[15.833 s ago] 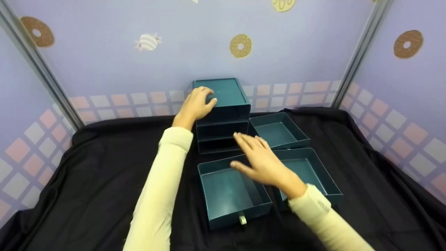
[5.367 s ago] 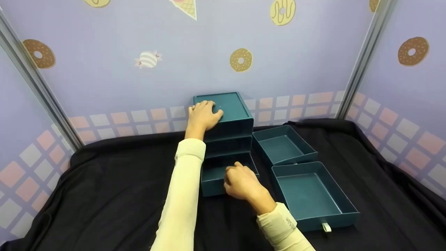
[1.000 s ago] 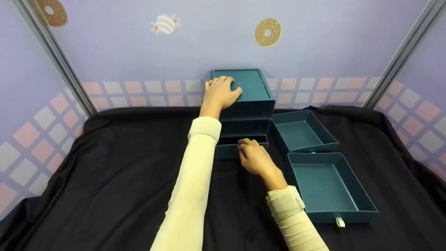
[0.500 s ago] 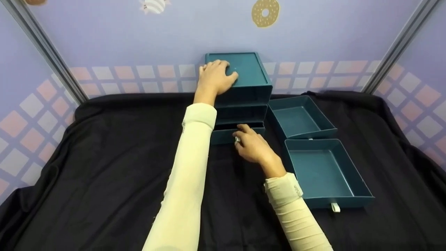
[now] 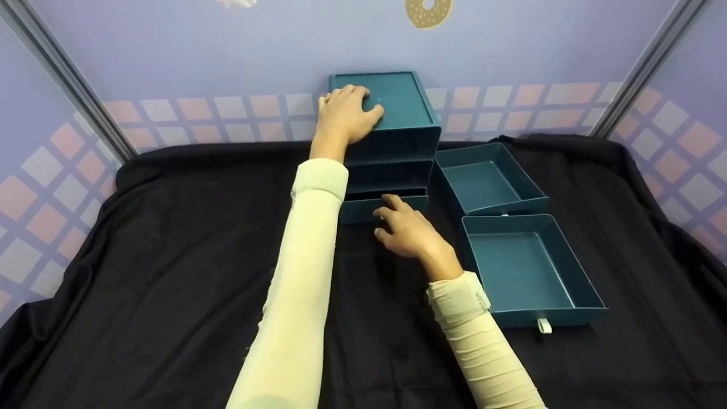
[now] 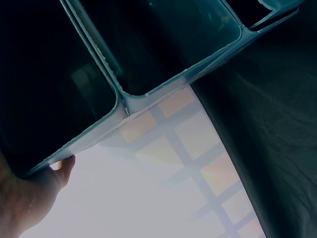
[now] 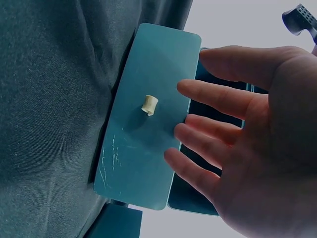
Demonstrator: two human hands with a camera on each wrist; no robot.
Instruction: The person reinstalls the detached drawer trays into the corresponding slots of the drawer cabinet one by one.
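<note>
Nearest, a loose drawer (image 5: 519,272) is laid on black cloth (image 5: 170,312). Beyond it, the right hand (image 5: 408,230) is held loosely spread, nothing gripped, by the bottom drawer's front (image 5: 358,212), which stands slightly proud of the cabinet (image 5: 404,103); contact cannot be told. Pressure is best applied squarely around the pale tab (image 7: 149,105), with the cabinet steadied by the left hand (image 5: 345,113), fingers relaxed, rested on top.

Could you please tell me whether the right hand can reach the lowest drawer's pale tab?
Likely yes: the right hand hangs open near the pale tab, with nothing visible in between.
</note>
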